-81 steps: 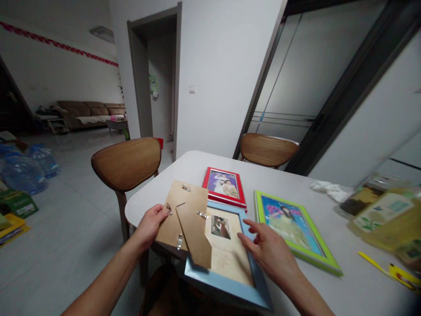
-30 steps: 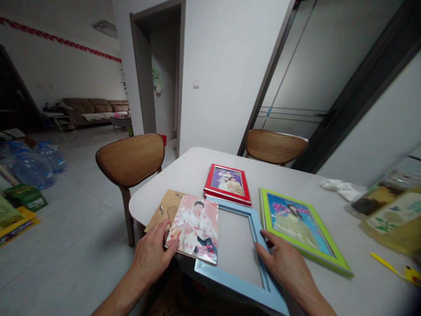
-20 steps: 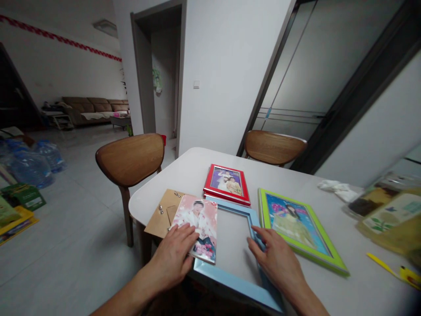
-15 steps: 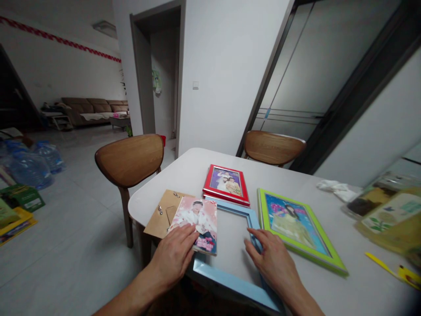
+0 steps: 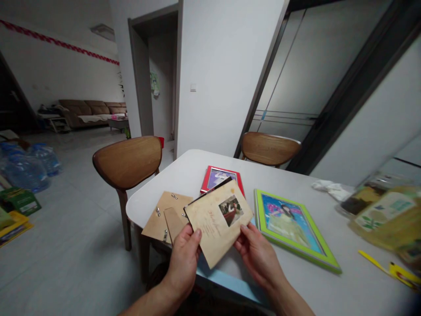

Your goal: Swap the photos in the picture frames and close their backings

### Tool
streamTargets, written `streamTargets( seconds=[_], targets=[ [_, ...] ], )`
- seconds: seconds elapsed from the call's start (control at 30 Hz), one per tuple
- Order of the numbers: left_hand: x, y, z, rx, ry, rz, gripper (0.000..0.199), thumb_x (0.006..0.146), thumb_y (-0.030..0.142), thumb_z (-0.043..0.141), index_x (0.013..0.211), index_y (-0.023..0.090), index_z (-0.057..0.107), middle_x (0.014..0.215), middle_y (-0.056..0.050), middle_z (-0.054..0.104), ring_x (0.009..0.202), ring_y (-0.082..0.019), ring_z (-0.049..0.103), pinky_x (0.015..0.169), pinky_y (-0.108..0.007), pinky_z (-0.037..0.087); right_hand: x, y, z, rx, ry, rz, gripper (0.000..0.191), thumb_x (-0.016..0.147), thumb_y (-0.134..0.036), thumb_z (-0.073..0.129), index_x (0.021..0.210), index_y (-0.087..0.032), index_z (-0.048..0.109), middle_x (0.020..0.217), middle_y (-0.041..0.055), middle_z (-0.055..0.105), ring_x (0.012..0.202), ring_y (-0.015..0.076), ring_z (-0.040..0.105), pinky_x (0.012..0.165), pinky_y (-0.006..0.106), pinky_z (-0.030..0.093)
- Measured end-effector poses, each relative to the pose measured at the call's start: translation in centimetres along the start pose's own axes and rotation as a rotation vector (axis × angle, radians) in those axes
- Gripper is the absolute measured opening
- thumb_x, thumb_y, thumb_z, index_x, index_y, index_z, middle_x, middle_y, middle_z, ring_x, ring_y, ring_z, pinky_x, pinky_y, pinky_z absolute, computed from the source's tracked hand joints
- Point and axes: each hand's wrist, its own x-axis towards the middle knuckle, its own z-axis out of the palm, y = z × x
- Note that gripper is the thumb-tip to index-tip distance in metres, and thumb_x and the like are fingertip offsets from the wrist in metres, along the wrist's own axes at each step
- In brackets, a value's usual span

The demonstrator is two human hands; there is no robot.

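Observation:
A beige printed card (image 5: 210, 232), with a small picture on it and darker edges showing behind, is held tilted above the table. My left hand (image 5: 184, 254) grips its lower left corner, thumb on top. At its right edge my right hand (image 5: 258, 254) pinches it. Beneath it lies the light blue frame (image 5: 233, 283), mostly hidden. A brown backing board (image 5: 153, 224) with metal clips rests on the left. The red frame (image 5: 204, 181) is partly covered by the card. On the right lies the green frame (image 5: 329, 259) with a picture in it.
A wooden chair (image 5: 131, 160) stands at the left table edge, another (image 5: 271, 148) at the far side. On the right are a white cloth (image 5: 330, 188), a yellow packet (image 5: 378, 217) and a yellow tool (image 5: 403, 274).
Both hands have risen and now hold a beige card over the blue frame. The pink picture that lay under my left hand no longer shows.

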Motion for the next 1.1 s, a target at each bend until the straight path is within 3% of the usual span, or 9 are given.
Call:
streamTargets(
  seconds=[0.13, 0.23, 0.4, 0.5, 0.6, 0.77, 0.93, 1.1],
  targets=[
    [-0.2, -1.0, -0.8, 0.130, -0.026, -0.017, 0.044, 0.068, 0.026, 0.058, 0.108, 0.011, 0.047, 0.108, -0.013, 0.057, 0.101, -0.025, 0.052, 0.086, -0.036, 0.040, 1.0, -1.0, -2.4, -0.041, 0.078, 0.013, 0.048, 0.062, -0.024, 0.055, 0.109, -0.020, 0.048, 0.080, 0.0017, 0.067, 0.064, 0.0157, 0.061, 0.053, 0.024, 0.048],
    [0.2, -0.9, -2.1, 0.408, -0.015, 0.060, 0.051, 0.068, 0.022, 0.056, 0.116, 0.012, 0.040, 0.119, -0.015, 0.048, 0.108, -0.024, 0.046, 0.092, -0.037, 0.035, 1.6, -1.8, -4.3, -0.185, 0.082, 0.033, 0.055, 0.062, -0.022, 0.053, 0.116, -0.017, 0.043, 0.073, 0.0034, 0.067, 0.056, 0.0170, 0.061, 0.049, 0.026, 0.046],
    [-0.5, -0.8, -3.2, 1.105, -0.251, 0.181, 0.050, 0.067, 0.013, 0.053, 0.116, 0.014, 0.043, 0.124, -0.012, 0.043, 0.116, -0.023, 0.037, 0.100, -0.040, 0.026, 2.1, -1.8, -5.0, -0.576, 0.158, -0.050, 0.063, 0.067, -0.027, 0.049, 0.125, -0.011, 0.031, 0.053, -0.0016, 0.060, 0.045, 0.0142, 0.055, 0.042, 0.023, 0.040],
    [-1.1, -1.0, -3.4, 1.303, -0.405, 0.232, 0.058, 0.067, 0.015, 0.056, 0.121, 0.013, 0.036, 0.131, -0.013, 0.033, 0.121, -0.023, 0.029, 0.101, -0.041, 0.024, 2.6, -1.3, -4.5, -0.766, 0.203, -0.149, 0.062, 0.069, -0.031, 0.046, 0.124, -0.006, 0.032, 0.045, -0.0040, 0.054, 0.039, 0.0132, 0.050, 0.039, 0.022, 0.036],
    [-1.2, -1.1, -3.5, 1.405, -0.490, 0.247, 0.059, 0.067, 0.018, 0.058, 0.121, 0.012, 0.036, 0.132, -0.014, 0.031, 0.122, -0.023, 0.026, 0.101, -0.041, 0.024, 3.2, -1.0, -4.3, -0.855, 0.178, -0.185, 0.058, 0.069, -0.031, 0.045, 0.120, -0.005, 0.038, 0.045, -0.0035, 0.054, 0.040, 0.0137, 0.051, 0.038, 0.022, 0.035],
    [-1.0, -1.2, -3.8, 1.476, -0.518, 0.274, 0.056, 0.067, 0.018, 0.060, 0.118, 0.013, 0.038, 0.132, -0.014, 0.032, 0.122, -0.024, 0.026, 0.100, -0.042, 0.025, 3.6, -1.2, -4.5, -0.830, 0.044, -0.143, 0.051, 0.067, -0.029, 0.045, 0.114, -0.009, 0.046, 0.048, -0.0017, 0.058, 0.045, 0.0160, 0.056, 0.039, 0.022, 0.037],
    [-0.9, -1.4, -4.3, 1.477, -0.600, 0.321, 0.062, 0.067, 0.031, 0.062, 0.120, 0.012, 0.034, 0.131, -0.018, 0.031, 0.123, -0.027, 0.024, 0.100, -0.047, 0.022, 3.5, -1.5, -4.2, -0.875, 0.082, -0.151, 0.051, 0.067, -0.031, 0.044, 0.113, -0.009, 0.047, 0.046, -0.0019, 0.056, 0.041, 0.0150, 0.053, 0.040, 0.023, 0.036],
    [-0.9, -1.4, -4.2, 1.536, -0.631, 0.292, 0.068, 0.064, 0.025, 0.065, 0.122, 0.012, 0.032, 0.132, -0.018, 0.030, 0.123, -0.026, 0.024, 0.100, -0.048, 0.019, 3.5, -1.1, -3.6, -0.957, 0.210, -0.251, 0.059, 0.067, -0.032, 0.044, 0.119, -0.004, 0.041, 0.043, -0.0046, 0.048, 0.039, 0.0125, 0.046, 0.044, 0.023, 0.036]
  ],
)
